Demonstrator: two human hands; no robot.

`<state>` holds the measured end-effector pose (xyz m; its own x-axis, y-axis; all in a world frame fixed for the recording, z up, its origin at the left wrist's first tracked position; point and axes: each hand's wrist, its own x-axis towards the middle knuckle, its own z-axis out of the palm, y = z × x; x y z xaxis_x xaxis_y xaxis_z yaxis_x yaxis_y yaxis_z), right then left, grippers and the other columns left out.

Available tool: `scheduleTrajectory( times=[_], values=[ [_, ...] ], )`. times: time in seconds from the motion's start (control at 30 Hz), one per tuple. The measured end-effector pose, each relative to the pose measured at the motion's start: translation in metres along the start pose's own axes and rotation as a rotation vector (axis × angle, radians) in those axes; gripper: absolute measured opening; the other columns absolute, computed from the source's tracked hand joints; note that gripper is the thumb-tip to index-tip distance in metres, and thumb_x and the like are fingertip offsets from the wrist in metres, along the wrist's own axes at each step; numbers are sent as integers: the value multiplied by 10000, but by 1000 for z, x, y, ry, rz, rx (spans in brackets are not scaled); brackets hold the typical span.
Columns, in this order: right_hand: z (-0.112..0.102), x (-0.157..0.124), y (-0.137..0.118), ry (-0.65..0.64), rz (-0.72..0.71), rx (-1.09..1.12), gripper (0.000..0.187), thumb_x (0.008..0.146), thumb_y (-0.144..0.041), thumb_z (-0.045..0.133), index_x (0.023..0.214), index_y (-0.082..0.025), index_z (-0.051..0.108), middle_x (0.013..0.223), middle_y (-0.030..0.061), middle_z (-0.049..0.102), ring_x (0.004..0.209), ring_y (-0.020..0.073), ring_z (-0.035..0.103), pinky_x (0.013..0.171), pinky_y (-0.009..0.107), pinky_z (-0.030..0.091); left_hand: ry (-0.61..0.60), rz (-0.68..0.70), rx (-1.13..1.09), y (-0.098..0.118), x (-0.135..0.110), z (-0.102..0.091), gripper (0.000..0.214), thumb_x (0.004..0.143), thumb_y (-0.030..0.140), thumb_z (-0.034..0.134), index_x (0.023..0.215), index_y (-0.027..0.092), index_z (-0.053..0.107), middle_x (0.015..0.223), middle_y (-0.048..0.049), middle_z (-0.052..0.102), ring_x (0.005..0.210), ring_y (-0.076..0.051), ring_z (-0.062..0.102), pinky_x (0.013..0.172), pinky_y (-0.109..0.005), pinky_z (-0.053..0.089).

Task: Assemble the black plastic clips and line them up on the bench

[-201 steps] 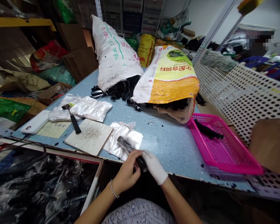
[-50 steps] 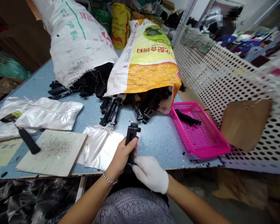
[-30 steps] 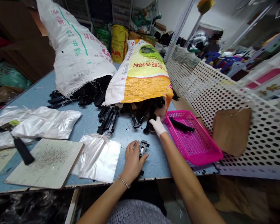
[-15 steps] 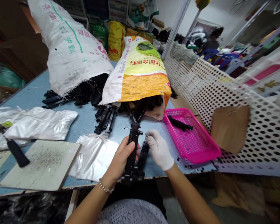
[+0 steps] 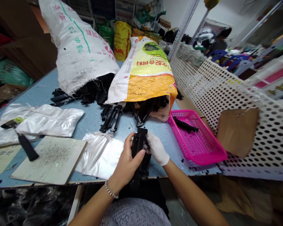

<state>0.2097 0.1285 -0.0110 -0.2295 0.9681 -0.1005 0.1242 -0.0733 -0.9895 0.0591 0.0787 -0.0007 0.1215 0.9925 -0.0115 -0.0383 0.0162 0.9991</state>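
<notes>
My bare left hand (image 5: 127, 160) is wrapped round a long black plastic part (image 5: 139, 141), held tilted over the table's front edge. My right hand (image 5: 157, 149), in a white glove, is closed against the part's right side; its fingertips are mostly hidden behind the part. Past my hands, several similar black parts (image 5: 111, 117) lie on the blue table. More of them spill from the mouth of a yellow and white woven sack (image 5: 153, 86) and from a white sack (image 5: 82, 62) to its left.
A pink basket (image 5: 202, 153) at the right holds one black part (image 5: 185, 125). Flat clear plastic bags (image 5: 101, 157) lie left of my hands, with a pale board (image 5: 49, 160) and a black-handled hammer (image 5: 27, 147) further left. A white perforated panel (image 5: 217, 84) borders the right side.
My right hand has moved in against the black part, and its fingers have gone behind it. The part has turned slightly in my left hand. The whole view has shifted a little.
</notes>
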Motion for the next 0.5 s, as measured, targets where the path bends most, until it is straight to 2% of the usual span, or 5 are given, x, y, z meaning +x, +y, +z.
scheduleTrajectory(
  times=[0.07, 0.13, 0.33, 0.4, 0.5],
  values=[
    [-8, -5, -7, -38, -118, -111, 456, 979, -597, 363, 827, -198, 526, 626, -32, 436, 539, 115, 393, 496, 237, 345, -7, -28, -97, -1, -1, -2, 683, 917, 433, 587, 1465, 281, 208, 1229, -93, 529, 851, -184, 634, 755, -351, 554],
    [-17, -10, -14, -81, -215, -262, 388, 1003, -509, 368, 868, -195, 552, 675, -16, 477, 599, 128, 432, 563, 253, 380, -37, -41, -150, 1, -3, -5, 638, 919, 436, 588, 1441, 298, 248, 1252, -95, 504, 791, -162, 629, 670, -325, 567],
    [-28, -15, -36, -180, -292, -483, 304, 937, -395, 470, 707, -204, 524, 656, -9, 505, 607, 130, 421, 614, 267, 373, -162, -31, -50, 10, -12, -23, 598, 899, 382, 646, 1423, 339, 361, 1398, -76, 474, 1096, -239, 605, 919, -380, 526],
    [-24, -19, -36, -196, -235, -392, 312, 900, -384, 509, 648, -203, 480, 601, -27, 455, 557, 109, 369, 570, 249, 344, -212, -51, -35, 11, -14, -29, 574, 909, 370, 634, 1420, 344, 374, 1405, -71, 482, 1171, -261, 575, 994, -415, 484],
    [-13, -26, -26, -274, 55, 42, 366, 868, -422, 512, 592, -214, 392, 493, -64, 351, 433, 77, 276, 431, 211, 258, -219, -3, 91, 11, -19, -34, 574, 919, 338, 616, 1435, 351, 365, 1444, -69, 459, 1273, -280, 505, 1089, -457, 396]
  ],
)
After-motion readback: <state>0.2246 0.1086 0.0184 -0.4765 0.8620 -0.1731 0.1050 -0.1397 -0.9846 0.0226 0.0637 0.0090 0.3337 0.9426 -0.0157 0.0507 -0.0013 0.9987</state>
